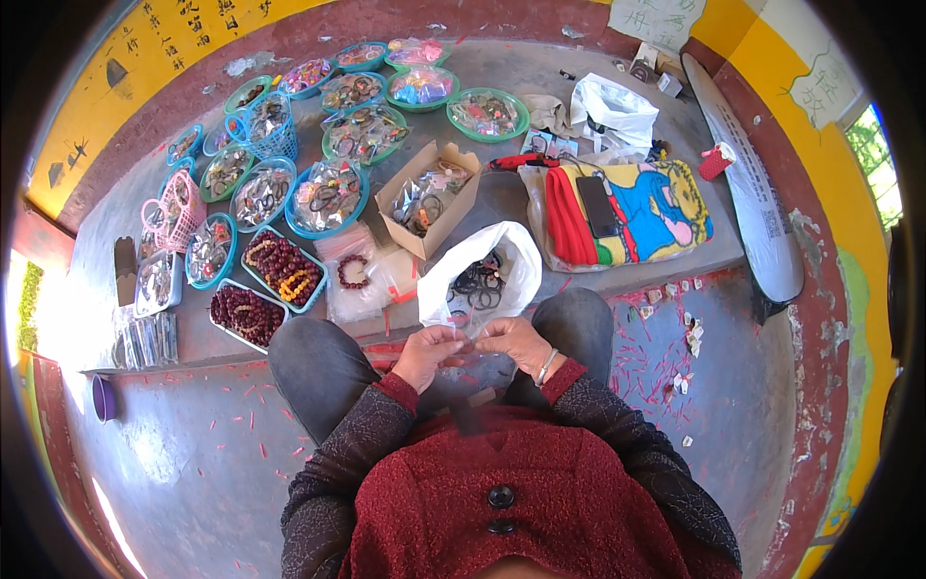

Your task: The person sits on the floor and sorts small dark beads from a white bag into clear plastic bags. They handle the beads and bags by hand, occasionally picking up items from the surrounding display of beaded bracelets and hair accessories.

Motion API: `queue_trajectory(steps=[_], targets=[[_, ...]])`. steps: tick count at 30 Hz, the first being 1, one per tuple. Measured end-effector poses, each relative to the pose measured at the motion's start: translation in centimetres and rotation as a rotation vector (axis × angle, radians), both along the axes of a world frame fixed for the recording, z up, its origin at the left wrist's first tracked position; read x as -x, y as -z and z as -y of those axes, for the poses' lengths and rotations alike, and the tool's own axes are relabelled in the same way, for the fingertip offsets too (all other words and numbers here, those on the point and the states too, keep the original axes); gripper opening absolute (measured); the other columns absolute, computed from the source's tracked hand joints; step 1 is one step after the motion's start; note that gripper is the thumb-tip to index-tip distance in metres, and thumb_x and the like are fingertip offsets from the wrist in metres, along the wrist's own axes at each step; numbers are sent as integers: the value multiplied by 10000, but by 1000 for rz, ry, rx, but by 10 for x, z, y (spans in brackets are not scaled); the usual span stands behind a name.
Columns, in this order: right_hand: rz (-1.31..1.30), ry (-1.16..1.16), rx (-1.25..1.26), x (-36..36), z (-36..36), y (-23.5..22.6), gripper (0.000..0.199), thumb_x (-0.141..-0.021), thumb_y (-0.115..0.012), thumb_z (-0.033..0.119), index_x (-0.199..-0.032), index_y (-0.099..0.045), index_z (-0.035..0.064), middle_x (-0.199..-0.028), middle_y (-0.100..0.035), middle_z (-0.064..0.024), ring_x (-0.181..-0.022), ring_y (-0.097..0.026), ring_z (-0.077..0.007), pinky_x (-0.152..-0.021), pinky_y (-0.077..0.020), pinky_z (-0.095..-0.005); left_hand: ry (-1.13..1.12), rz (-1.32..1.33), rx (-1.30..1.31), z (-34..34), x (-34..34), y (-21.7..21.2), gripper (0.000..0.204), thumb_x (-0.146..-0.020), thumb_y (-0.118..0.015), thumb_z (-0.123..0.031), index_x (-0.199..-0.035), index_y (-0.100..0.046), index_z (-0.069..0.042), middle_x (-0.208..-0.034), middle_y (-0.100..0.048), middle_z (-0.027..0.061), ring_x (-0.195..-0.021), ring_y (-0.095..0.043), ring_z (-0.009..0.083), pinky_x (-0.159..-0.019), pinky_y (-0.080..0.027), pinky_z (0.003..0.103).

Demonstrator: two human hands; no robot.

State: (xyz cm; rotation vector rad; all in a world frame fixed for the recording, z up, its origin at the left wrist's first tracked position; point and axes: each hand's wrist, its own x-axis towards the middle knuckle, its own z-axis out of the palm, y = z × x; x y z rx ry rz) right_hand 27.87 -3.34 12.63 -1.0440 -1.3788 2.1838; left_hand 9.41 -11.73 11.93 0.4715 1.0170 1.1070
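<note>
My left hand [430, 356] and my right hand [519, 345] meet over my lap, thumbs and fingertips pinched. Between them stretches what looks like a small clear plastic bag [471, 332]; whether anything is inside is too small to tell. A bracelet circles my right wrist. Just beyond my fingers stands a white plastic bag [526, 253], its mouth open, with black loops like hair ties or cords [479, 282] inside. Left of it, a dark red bead bracelet [354, 272] lies on a stack of clear plastic sleeves [349, 307].
An open cardboard box [449, 212] of packaged trinkets sits behind the white bag. Many round baskets [365, 198] of packets spread to the left and back. Trays of bead bracelets [286, 265] lie left. At right are a folded colourful blanket [666, 214] and a phone [596, 206].
</note>
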Motion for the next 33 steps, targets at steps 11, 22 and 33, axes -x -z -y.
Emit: queue_trajectory(steps=[11, 22, 33], targets=[[115, -18, -127, 4, 0, 4, 99, -704, -692, 50, -716, -596, 26, -694, -591, 11, -645, -516, -57, -625, -416, -199, -91, -207, -330, -2, -1, -4, 235, -794, -588, 28, -1013, -573, -57, -1096, -552, 61, -819, -583, 108, -636, -491, 217], [344, 14, -1200, 5, 3, -6, 164, -623, -680, 112, -666, -535, 49, -703, -552, -90, -734, -539, -308, -656, -430, -390, 131, -920, -464, 3, 0, -13, 262, -732, -656, -76, -981, -611, -12, -1157, -527, 122, -843, -605, 174, -682, -503, 265], [449, -92, -1573, 9, 11, -26, 77, -709, -571, 129, -684, -515, 83, -739, -504, -42, -777, -515, -230, -688, -399, -356, 175, -1099, -468, 3, 3, 5, 296, -761, -636, -187, -1009, -617, -26, -1043, -581, 131, -933, -580, 254, -799, -465, 314]])
